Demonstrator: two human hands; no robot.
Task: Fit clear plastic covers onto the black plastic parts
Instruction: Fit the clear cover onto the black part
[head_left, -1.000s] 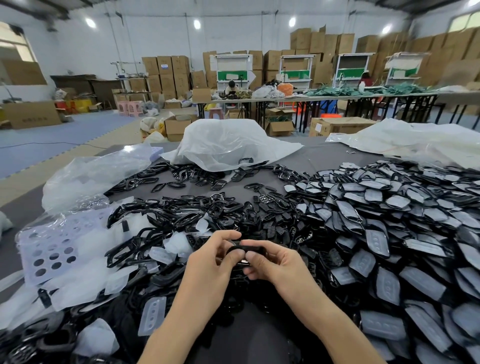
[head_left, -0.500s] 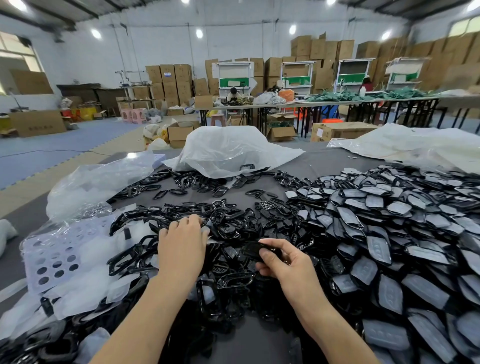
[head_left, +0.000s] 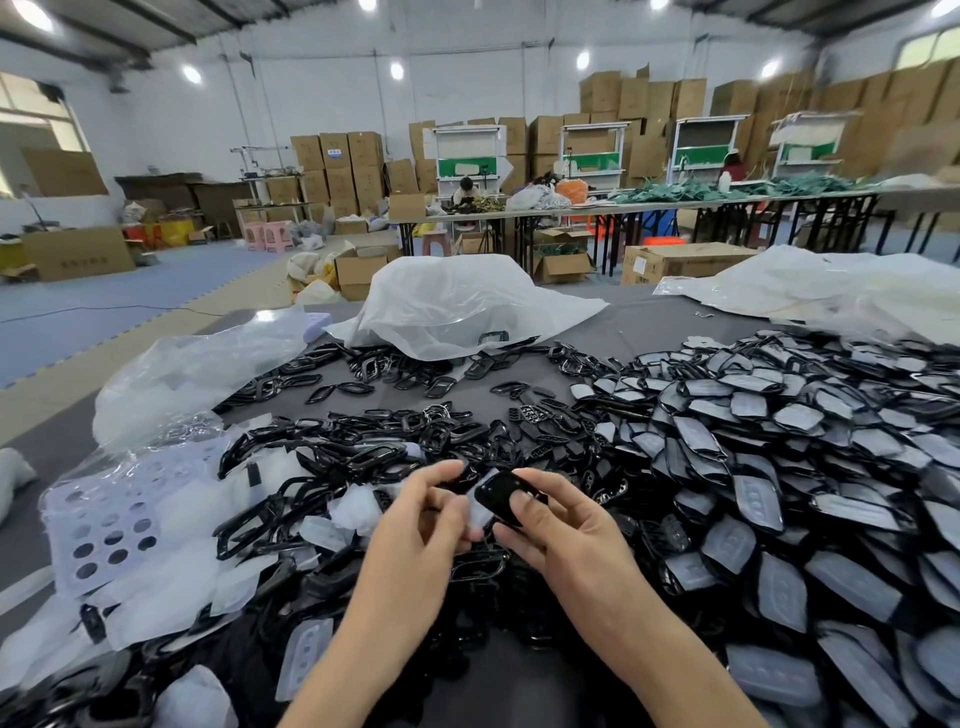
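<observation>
My right hand (head_left: 558, 530) grips a black plastic part (head_left: 498, 493) between thumb and fingers, held above the pile at the table's front middle. My left hand (head_left: 421, 525) pinches a clear plastic cover (head_left: 480, 512) that touches the part's left lower edge. Loose black frames (head_left: 363, 457) and clear covers (head_left: 171, 587) lie to the left. A big heap of black parts with covers on them (head_left: 779, 467) fills the right side.
A lilac sheet with round holes (head_left: 104, 525) lies at the left. Crumpled plastic bags (head_left: 457, 306) sit at the back of the grey table (head_left: 649, 327). Cardboard boxes, work tables and a seated person (head_left: 465, 192) are far behind.
My left hand came back from the pile on the left with a clear cover and met the right hand. The right hand lifted the black part a little.
</observation>
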